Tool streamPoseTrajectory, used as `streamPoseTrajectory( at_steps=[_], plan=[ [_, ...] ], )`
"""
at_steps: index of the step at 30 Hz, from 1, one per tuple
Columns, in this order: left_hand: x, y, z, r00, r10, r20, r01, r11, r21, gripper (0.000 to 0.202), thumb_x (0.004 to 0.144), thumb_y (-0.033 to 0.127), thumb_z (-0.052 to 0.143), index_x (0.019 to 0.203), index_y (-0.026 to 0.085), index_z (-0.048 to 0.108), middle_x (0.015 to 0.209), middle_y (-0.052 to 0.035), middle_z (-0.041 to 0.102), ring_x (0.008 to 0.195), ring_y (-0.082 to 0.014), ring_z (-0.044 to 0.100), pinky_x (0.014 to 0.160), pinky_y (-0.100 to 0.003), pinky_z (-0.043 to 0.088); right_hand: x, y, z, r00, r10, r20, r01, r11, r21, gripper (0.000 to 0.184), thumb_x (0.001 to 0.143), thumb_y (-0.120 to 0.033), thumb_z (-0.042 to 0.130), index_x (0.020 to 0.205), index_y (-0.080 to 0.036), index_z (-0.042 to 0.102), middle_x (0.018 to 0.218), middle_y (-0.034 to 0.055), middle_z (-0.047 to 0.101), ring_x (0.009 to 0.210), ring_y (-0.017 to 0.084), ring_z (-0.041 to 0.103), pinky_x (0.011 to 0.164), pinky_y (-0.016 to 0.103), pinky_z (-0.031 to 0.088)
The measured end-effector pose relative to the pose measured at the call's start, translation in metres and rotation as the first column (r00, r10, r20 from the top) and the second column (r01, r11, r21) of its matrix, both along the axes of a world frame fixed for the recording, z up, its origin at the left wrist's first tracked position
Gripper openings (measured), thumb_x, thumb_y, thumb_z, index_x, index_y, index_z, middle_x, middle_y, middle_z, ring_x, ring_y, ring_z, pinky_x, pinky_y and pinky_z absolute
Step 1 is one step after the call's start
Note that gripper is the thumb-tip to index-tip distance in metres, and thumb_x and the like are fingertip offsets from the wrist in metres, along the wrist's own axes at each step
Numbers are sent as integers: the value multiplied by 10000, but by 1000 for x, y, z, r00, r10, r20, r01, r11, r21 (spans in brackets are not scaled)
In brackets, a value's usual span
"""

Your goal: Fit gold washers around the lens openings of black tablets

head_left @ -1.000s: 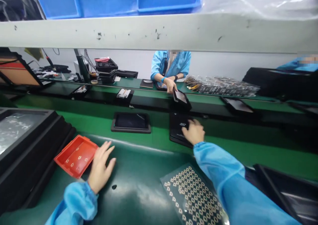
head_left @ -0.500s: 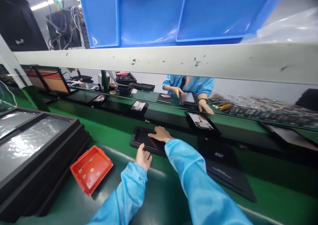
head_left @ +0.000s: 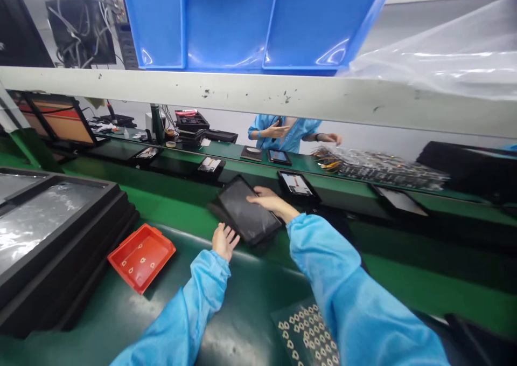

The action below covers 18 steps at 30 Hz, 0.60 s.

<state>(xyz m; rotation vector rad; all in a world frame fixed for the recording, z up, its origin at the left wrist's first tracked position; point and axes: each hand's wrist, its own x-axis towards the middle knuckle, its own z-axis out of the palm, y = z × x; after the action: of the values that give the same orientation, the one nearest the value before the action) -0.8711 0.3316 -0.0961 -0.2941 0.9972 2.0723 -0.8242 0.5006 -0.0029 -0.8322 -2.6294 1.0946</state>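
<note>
My right hand (head_left: 272,201) grips a dark tablet-like screen panel (head_left: 248,212) by its upper right side, thumb across its face. The panel is tilted and lifted over a dark piece (head_left: 218,211) that is mostly hidden beneath it. Close to the panel's lower left edge is my left hand (head_left: 225,242), palm turned up and fingers spread, holding nothing. A red tray (head_left: 142,258) with several small ring-shaped pieces lies left of it. Below my right forearm shows a clear sheet (head_left: 309,333) bearing many pale rings.
Black frames (head_left: 72,258) are stacked at the left. A white shelf beam (head_left: 242,94) crosses above, carrying blue bins (head_left: 230,26). Devices with lit screens (head_left: 299,185) lie along the line. Across it stands a co-worker in blue sleeves (head_left: 309,131), near bagged parts (head_left: 379,166).
My right hand has lifted and turned the panel, which lay flat before. The co-worker's device now rests on the bench, hands off it. My view has shifted, showing the ring sheet.
</note>
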Motion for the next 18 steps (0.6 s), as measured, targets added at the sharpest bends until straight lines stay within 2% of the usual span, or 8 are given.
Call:
streamPoseTrajectory(
  at_steps=[3, 5, 7, 9, 11, 14, 16, 18],
  plan=[
    [3, -3, -2, 999, -32, -22, 31, 999, -11, 410, 942, 415, 514, 1256, 152, 519, 1225, -113, 584, 1055, -224, 605, 903, -443, 520, 1, -10, 21, 997, 61, -48, -46, 961, 271, 375, 961, -380, 559, 1273, -172, 529, 1224, 97, 578, 1059, 238, 596, 913, 459, 501],
    [6, 0, -3, 997, -57, -44, 54, 997, -60, 441, 941, 445, 504, 1273, 155, 507, 1251, -120, 566, 1077, -235, 593, 912, -457, 514, 2, -21, 20, 994, 103, -43, -75, 903, 423, 390, 975, -379, 533, 1313, -187, 503, 1260, 103, 561, 1105, 251, 576, 956, 491, 471],
    [8, 3, -4, 993, -88, -80, 77, 988, -133, 465, 937, 460, 503, 1293, 161, 492, 1287, -127, 538, 1106, -248, 576, 922, -470, 507, 5, -30, 7, 991, 136, -6, -112, 835, 539, 380, 976, -365, 534, 1310, -185, 510, 1277, 105, 553, 1138, 259, 559, 985, 510, 445],
    [9, 5, -6, 980, -128, -151, 95, 973, -209, 479, 934, 464, 505, 1309, 166, 478, 1313, -131, 518, 1126, -257, 565, 929, -479, 502, 10, -33, -13, 986, 160, 42, -152, 776, 613, 349, 968, -344, 553, 1276, -181, 540, 1290, 105, 549, 1169, 263, 541, 1011, 518, 423],
    [4, 5, -7, 949, -177, -260, 100, 954, -283, 484, 934, 462, 506, 1319, 171, 470, 1329, -132, 507, 1138, -260, 559, 936, -483, 499, 18, -29, -35, 984, 161, 74, -170, 739, 652, 336, 956, -326, 574, 1258, -179, 557, 1325, 106, 529, 1227, 277, 499, 1047, 538, 383],
    [-12, 8, -5, 843, -292, -451, 100, 910, -401, 459, 934, 444, 515, 1304, 174, 486, 1338, -127, 506, 1154, -259, 550, 955, -488, 486, 37, -17, -63, 989, 118, 90, -148, 742, 654, 354, 941, -305, 598, 1269, -180, 551, 1390, 107, 478, 1298, 301, 429, 1080, 574, 326],
    [-26, 16, -3, 727, -405, -554, 106, 864, -492, 417, 929, 418, 533, 1268, 176, 519, 1326, -119, 518, 1159, -256, 544, 971, -491, 473, 52, -8, -76, 993, 71, 97, -117, 776, 620, 355, 933, -292, 611, 1266, -183, 555, 1413, 101, 455, 1305, 302, 419, 1081, 572, 327],
    [-39, 29, -3, 583, -524, -621, 98, 804, -587, 387, 918, 389, 559, 1241, 176, 541, 1320, -114, 522, 1170, -258, 533, 988, -500, 457, 65, 4, -84, 995, -25, 95, -34, 823, 567, 353, 933, -288, 609, 1268, -191, 553, 1425, 97, 440, 1293, 297, 429, 1070, 559, 350]
  ],
)
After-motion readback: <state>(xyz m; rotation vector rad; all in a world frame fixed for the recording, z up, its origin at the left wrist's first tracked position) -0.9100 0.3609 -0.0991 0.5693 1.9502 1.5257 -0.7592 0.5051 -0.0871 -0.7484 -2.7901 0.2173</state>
